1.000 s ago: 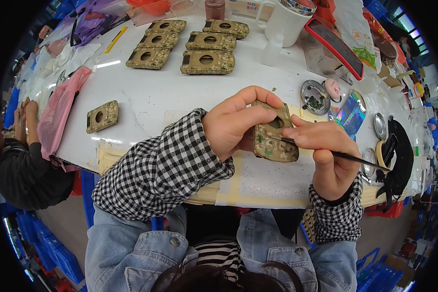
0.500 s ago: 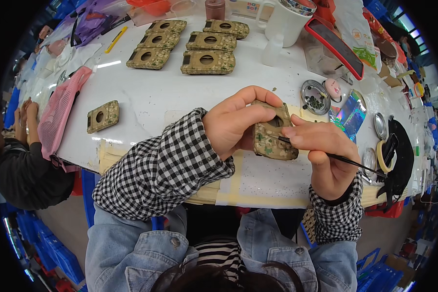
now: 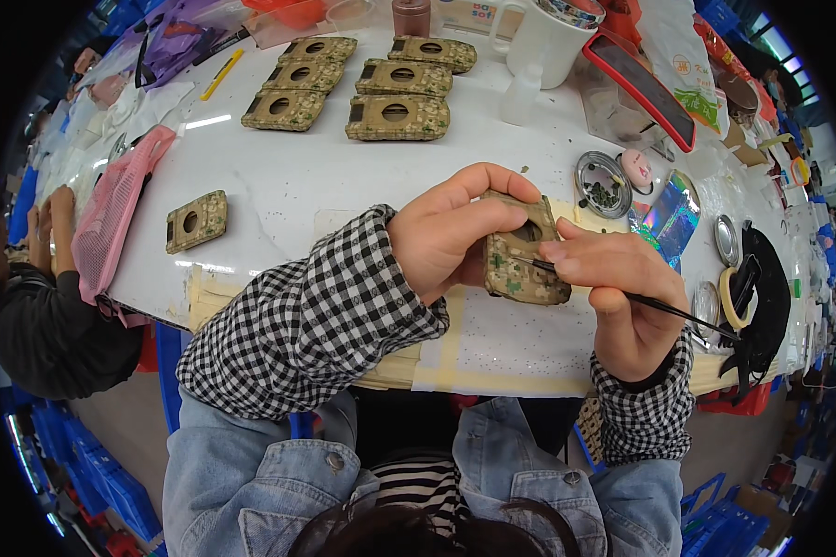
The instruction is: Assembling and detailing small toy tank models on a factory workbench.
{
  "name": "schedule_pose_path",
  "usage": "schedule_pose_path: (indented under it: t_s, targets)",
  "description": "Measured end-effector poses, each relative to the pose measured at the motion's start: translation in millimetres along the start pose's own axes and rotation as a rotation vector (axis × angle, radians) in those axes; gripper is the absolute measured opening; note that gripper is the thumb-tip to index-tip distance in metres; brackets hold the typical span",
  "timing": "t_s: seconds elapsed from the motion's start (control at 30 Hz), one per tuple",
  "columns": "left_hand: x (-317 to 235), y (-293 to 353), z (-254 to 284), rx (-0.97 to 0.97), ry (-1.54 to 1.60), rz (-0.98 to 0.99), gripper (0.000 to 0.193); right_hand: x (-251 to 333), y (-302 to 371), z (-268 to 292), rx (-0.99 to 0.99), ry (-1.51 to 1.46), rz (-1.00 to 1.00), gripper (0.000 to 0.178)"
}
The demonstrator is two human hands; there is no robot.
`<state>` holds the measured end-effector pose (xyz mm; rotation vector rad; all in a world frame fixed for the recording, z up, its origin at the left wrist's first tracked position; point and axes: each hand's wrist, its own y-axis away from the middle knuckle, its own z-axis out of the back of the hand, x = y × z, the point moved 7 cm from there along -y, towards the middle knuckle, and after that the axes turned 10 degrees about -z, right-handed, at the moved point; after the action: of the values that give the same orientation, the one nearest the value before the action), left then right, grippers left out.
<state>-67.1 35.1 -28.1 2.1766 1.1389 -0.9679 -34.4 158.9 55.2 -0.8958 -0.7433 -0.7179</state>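
Observation:
My left hand is closed around a camouflage-patterned model tank hull, its round opening partly covered by the thumb. The hull is held above the table's front part. In my right hand a thin black pointed tool is pinched like a pen. Its tip rests on or just over the hull's near half; whether it is a fine brush or tweezers I cannot tell. Another hull lies by itself at the left. Several more hulls lie in two columns at the back.
At right are a round metal dish with dark green bits, a pink egg-shaped item, shiny holographic film and a tape roll. Behind stand a red-edged phone and white mug. A pink mesh bag lies left, near another person's arms.
Almost nothing differs. The tool's tip and my right fingers have shifted very slightly on the hull, while my left hand keeps its hold. The other person's hands at the far left have moved a little.

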Motion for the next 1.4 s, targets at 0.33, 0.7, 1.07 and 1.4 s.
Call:
schedule_pose_path:
  t_s: [0.33, 0.7, 1.07, 1.4]
  targets:
    - [0.4, 0.1, 0.9, -0.004, -0.002, 0.000, 0.027, -1.1, 1.0, -0.8, -0.002, 0.008, 0.015, 0.016]
    - [2.3, -0.3, 1.3, -0.020, 0.023, 0.027, 0.027, 1.3, 1.3, -2.1, 0.013, 0.048, 0.039, 0.020]
    - [2.5, 0.3, 1.5, -0.033, 0.031, 0.043, 0.028, 4.9, 1.0, -3.3, 0.020, 0.064, 0.060, 0.022]
    - [3.1, 0.1, 2.3, -0.037, 0.023, 0.046, 0.029, 5.4, 0.9, -4.2, 0.040, 0.093, 0.074, 0.023]
